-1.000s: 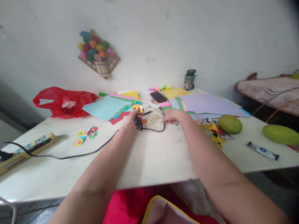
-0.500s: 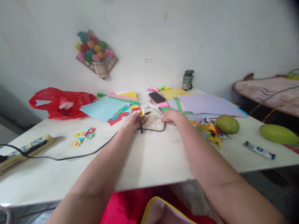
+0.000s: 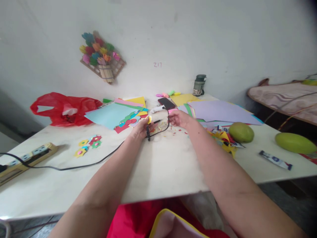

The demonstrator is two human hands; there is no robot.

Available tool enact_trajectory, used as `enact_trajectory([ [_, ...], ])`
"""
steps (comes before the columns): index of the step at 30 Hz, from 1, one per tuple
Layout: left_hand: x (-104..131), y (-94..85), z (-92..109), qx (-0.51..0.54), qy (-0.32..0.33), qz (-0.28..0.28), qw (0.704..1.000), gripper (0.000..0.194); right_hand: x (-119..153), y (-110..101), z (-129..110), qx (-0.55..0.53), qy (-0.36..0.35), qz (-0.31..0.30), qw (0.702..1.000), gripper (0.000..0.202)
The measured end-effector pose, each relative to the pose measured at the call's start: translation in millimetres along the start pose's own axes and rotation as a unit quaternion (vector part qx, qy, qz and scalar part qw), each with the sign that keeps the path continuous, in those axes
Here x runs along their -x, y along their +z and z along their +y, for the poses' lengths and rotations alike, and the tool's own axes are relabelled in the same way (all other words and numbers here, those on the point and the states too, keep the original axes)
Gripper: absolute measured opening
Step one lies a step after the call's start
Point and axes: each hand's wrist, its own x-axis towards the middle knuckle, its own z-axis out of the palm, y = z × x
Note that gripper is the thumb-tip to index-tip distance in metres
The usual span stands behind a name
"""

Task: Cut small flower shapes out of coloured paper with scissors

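My left hand (image 3: 142,128) is closed, with a small yellow paper piece (image 3: 149,119) at its fingertips. A black object (image 3: 148,133) hangs close by that hand; its kind is unclear. My right hand (image 3: 178,119) has its fingertips pinched at the raised loop of a black cord (image 3: 168,123). The cord runs left under my left forearm towards a power strip. Beyond the hands lies a white object shaped like a glue gun (image 3: 157,108), partly blurred. Small paper scraps (image 3: 178,130) are scattered below my right hand.
Paper flowers (image 3: 85,149) and the power strip (image 3: 39,153) lie left, below a red plastic bag (image 3: 61,109). Coloured sheets (image 3: 213,110), a phone (image 3: 166,103) and a bottle (image 3: 199,85) stand further back. Two green fruits (image 3: 241,132) and a tube (image 3: 275,160) lie right.
My right hand has lifted slightly, and the cord loop has risen and shifted left with it. Scraps formerly behind the hand now show. My left hand stays nearly still.
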Motion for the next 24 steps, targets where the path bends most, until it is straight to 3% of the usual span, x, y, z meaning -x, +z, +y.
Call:
enact_trajectory([
  [4,0,3.0,0,0.025,0.001,0.033,0.999,0.009,-6,19,4,-0.197,-0.032,-0.025,0.980,0.018],
  [6,1,5.2,0,0.032,0.002,0.052,0.998,0.010,-10,32,8,-0.234,-0.033,0.002,0.972,0.021],
  [8,2,7.0,0,0.039,0.005,0.064,0.997,0.010,-14,43,12,-0.252,-0.049,0.014,0.966,0.010],
  [9,2,7.7,0,0.042,0.005,0.067,0.997,0.011,-15,47,14,-0.246,-0.042,0.008,0.968,0.005],
  [11,3,8.3,0,0.046,0.008,0.068,0.997,0.012,-16,51,15,-0.203,-0.020,0.004,0.979,0.017],
  [14,3,8.1,-1,0.044,0.014,0.066,0.997,0.013,-11,50,12,-0.031,0.021,0.047,0.998,0.035],
  [17,2,7.4,-1,0.039,0.016,0.066,0.997,0.014,-4,45,6,0.211,0.057,0.116,0.969,0.052],
  [19,2,6.7,-1,0.037,0.014,0.067,0.997,0.014,-1,45,3,0.291,0.046,0.137,0.946,0.058],
  [21,1,6.0,-1,0.041,0.013,0.063,0.997,0.013,-2,47,3,0.247,0.015,0.138,0.959,0.056],
  [24,1,5.4,-1,0.050,0.008,0.057,0.997,0.013,-8,55,7,0.108,0.003,0.087,0.990,0.048],
])
